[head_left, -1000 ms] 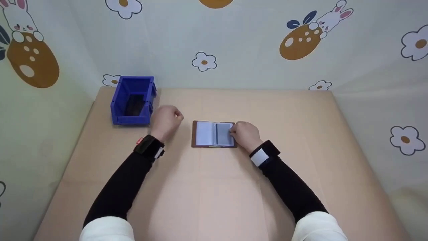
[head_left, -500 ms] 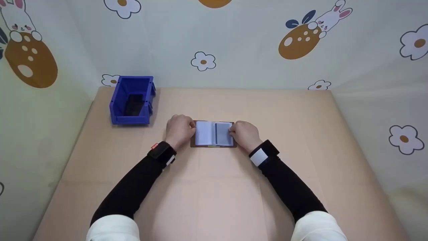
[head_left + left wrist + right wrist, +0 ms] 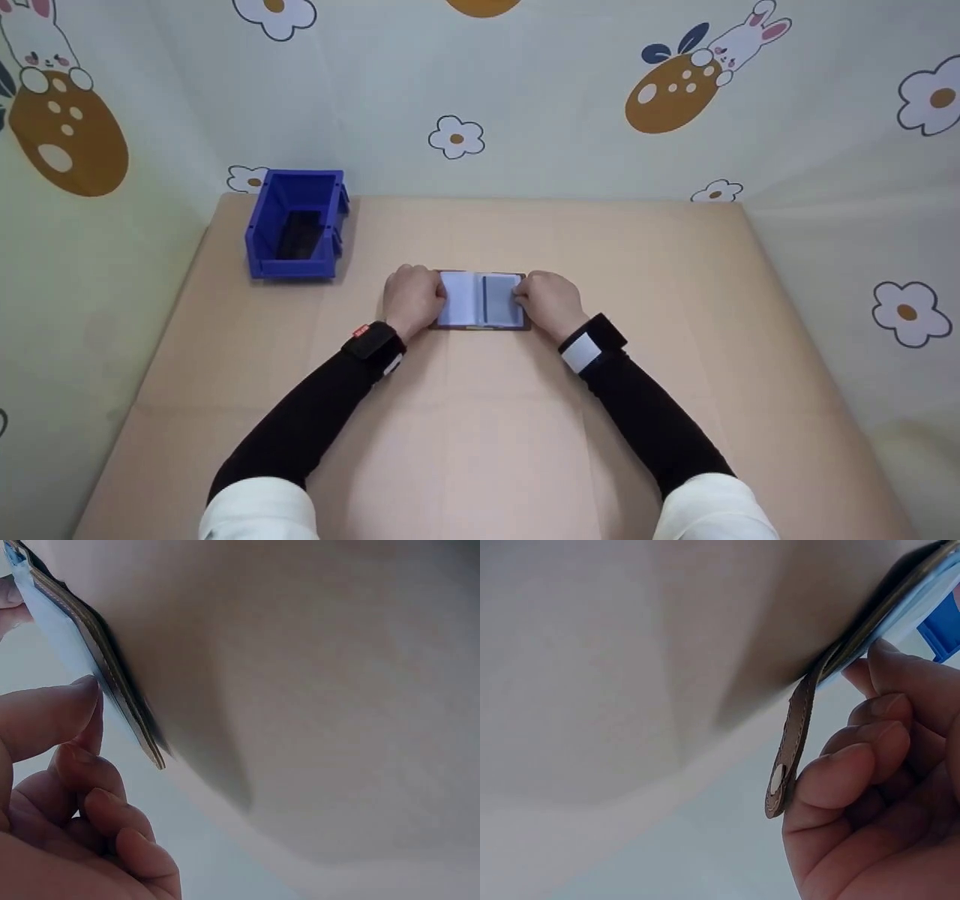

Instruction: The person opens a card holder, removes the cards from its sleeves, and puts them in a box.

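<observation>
A brown card holder with clear plastic sleeves lies spread out on the table between the two hands. At its left edge my left hand pinches the holder with thumb and index finger; the other fingers are curled, as the left wrist view shows beside the holder's stitched edge. My right hand pinches the opposite edge, by a sleeve with a dark stripe. In the right wrist view, a brown strap with a metal snap sticks out from the cover beside the curled right fingers.
Back left on the table stands a blue open-fronted bin with something dark and flat inside. Behind the table hangs a pale curtain printed with flowers and rabbits.
My left hand has come from beside the blue bin rightward to the card holder and taken its left edge. The right hand has stayed at the right edge.
</observation>
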{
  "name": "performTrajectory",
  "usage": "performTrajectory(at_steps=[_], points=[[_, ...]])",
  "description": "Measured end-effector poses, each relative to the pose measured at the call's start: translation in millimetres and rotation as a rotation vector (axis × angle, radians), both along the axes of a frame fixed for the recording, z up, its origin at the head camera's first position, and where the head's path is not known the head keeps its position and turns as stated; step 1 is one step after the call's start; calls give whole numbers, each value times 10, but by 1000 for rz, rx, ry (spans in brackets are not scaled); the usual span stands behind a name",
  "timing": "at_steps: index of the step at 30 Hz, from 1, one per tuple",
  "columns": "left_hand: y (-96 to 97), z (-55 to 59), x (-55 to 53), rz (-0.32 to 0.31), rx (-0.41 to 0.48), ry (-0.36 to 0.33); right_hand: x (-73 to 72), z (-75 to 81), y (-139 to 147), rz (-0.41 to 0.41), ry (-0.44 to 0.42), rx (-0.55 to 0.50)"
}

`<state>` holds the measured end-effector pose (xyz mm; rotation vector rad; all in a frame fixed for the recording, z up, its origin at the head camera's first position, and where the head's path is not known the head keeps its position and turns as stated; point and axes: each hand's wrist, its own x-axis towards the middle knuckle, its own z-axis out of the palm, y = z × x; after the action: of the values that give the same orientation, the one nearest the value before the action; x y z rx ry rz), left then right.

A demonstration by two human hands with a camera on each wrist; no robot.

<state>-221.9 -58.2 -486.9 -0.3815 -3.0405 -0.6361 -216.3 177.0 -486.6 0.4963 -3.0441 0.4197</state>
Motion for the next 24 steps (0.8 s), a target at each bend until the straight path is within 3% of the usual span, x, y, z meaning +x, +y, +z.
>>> performTrajectory(at_steps=[8,24], points=[[9,-10,8,8,-10,18,-3,-3,10,4,10,-9],[-3,-12,-2,-2,0,34,39,18,-83,60,119,78]])
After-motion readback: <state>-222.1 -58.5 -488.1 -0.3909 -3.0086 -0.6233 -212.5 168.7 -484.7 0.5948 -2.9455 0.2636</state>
